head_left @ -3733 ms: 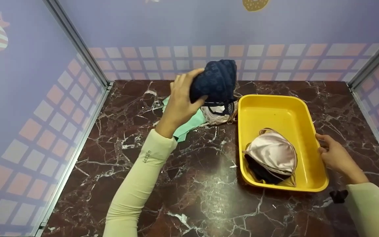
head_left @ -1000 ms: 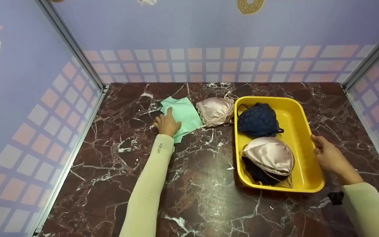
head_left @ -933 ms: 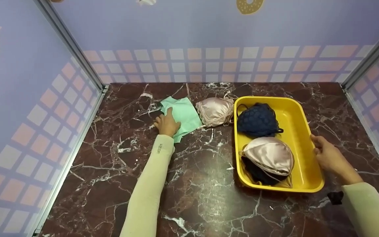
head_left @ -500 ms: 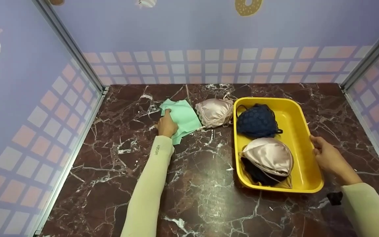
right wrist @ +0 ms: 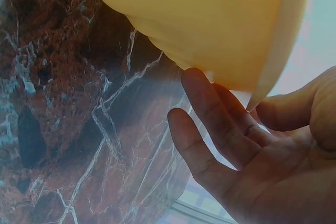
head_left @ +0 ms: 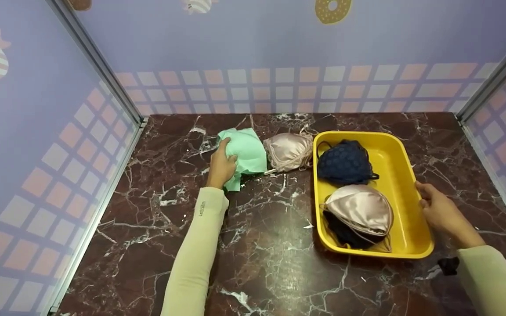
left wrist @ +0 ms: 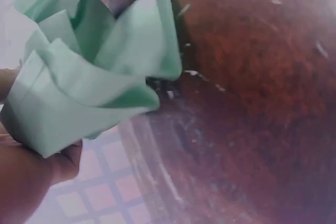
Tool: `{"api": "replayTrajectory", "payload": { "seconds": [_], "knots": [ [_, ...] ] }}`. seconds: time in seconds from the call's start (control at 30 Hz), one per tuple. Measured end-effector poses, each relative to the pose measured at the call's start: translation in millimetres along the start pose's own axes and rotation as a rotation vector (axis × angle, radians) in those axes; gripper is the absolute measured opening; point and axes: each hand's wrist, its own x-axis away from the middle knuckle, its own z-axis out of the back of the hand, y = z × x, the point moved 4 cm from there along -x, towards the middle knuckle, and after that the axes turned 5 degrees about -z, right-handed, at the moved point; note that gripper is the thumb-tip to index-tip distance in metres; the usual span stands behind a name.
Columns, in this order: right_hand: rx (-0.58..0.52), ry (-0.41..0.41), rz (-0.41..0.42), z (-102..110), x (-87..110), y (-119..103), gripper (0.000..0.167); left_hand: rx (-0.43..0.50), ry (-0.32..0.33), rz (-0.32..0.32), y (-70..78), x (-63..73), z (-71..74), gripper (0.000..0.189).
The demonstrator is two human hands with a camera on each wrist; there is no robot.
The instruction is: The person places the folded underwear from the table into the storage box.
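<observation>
My left hand [head_left: 221, 166] grips the left side of a thin mint-green undergarment [head_left: 249, 151], whose near end hangs toward the table. In the left wrist view the garment's smooth layers [left wrist: 79, 95] are folded and bunched up beside the thumb. Just right of it on the table lies a pinkish satin bra [head_left: 289, 150] with lace edging. My right hand [head_left: 442, 213] holds the right rim of a yellow plastic tub [head_left: 404, 206]; up close, thumb and fingers [right wrist: 197, 148] meet at its lip. Inside the tub are a navy lace bra [head_left: 345, 162] and a champagne satin bra [head_left: 360, 206].
Something black [head_left: 345, 230] lies partly under the champagne bra in the tub. The dark marbled tabletop [head_left: 270, 263] is bounded by printed purple panels [head_left: 235, 39] at the back and both sides. A small black object [head_left: 448, 266] sits by the right cuff.
The navy bra went from my left hand into the tub. The left hand then moved to the mint-green undergarment, took hold and raised it slightly. My right hand stayed at the tub's rim.
</observation>
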Motion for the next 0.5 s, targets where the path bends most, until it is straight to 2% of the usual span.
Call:
{"api": "replayTrajectory", "payload": {
  "seconds": [0.13, 0.5],
  "knots": [
    [-0.007, 0.001, 0.009, -1, 0.0, -1, 0.049, 0.021, 0.023, -0.093, 12.7, 1.0, 6.5, 0.058],
    [-0.015, 0.006, 0.012, -1, 0.9, -1, 0.048, 0.049, 0.088, -0.232, 46.2, 4.4, 23.9, 0.060]
  ]
}}
